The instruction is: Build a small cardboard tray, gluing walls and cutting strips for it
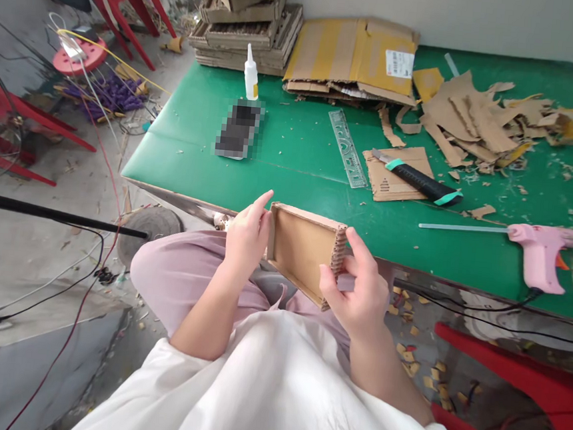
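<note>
Head view: I see left hand [245,241] gripping, right hand [363,292] pinching box [301,248] ends, maybe keeping it steady.

Wall [484,21]: pale, rising behind the green table [186,149].
Floor [13,241]: grey, strewn with scraps.
Chairs [556,392]: red, standing left and near right.
Stool [94,57]: round, red, far left.

The left hand [247,238] and right hand [360,288] held a shallow cardboard box [304,246] between them, tilted, near the front edge of the green bench [292,155]. A cutter [417,179] lay across a cardboard piece [394,189] beside a clear ruler [347,149], with a pink glue gun [538,254] to the right and a white bottle [251,79] upright farther back.
</note>
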A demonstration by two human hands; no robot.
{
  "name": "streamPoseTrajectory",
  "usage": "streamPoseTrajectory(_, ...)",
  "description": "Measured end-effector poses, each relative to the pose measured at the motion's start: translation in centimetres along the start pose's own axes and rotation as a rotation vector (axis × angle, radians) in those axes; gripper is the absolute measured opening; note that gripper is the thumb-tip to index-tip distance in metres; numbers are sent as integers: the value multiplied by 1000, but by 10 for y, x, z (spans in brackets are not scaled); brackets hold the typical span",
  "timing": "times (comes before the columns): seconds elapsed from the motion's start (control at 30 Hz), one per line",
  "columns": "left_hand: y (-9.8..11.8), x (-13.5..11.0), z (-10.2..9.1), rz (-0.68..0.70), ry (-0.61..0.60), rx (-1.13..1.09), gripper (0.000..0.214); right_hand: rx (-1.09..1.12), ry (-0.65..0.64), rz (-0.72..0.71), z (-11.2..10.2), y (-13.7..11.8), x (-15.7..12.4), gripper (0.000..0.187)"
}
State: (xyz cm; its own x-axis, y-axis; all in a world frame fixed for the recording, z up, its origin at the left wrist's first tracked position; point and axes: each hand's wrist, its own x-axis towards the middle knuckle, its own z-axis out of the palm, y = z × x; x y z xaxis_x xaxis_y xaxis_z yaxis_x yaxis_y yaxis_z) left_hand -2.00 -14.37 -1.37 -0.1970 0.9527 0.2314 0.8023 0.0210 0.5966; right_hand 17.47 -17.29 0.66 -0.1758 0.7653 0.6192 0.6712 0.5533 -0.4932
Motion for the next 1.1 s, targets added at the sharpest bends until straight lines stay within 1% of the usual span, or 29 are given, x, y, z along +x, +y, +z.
streamPoseTrajectory(0.1, -4, 4, -3, -17, -27, -67, 36, 13, -3, 26, 1, 2, 0, 67)
streamPoseTrajectory(0.17, -6, 5, -4, -28, -21, -89, 34, 8, -6, 57, 1, 3, 0, 65)
streamPoseTrajectory(0.37, -7, 7, -3, -5, -2, -185, 31, 16, 1, 129, 2, 3, 2, 59)
streamPoseTrajectory(0.57, -8, 8, -5, -97, 1, -321, 30, 47, 5, 174, 2, 4, 0, 57)
streamPoseTrajectory(0.7, -10, 9, -5, -167, 4, -463, 30, 33, -1, 206, 2, 5, -1, 55)
streamPoseTrajectory(0.83, -14, 11, -2, -183, 9, -607, 30, 17, -7, 191, 3, 8, -1, 50)
streamPoseTrajectory(0.97, -12, 10, -2, -177, 15, -639, 30, 12, 12, 221, 3, 7, -1, 46)
streamPoseTrajectory(1.1, -6, 9, -5, -176, 20, -588, 26, 7, 24, 252, 4, 7, -1, 45)
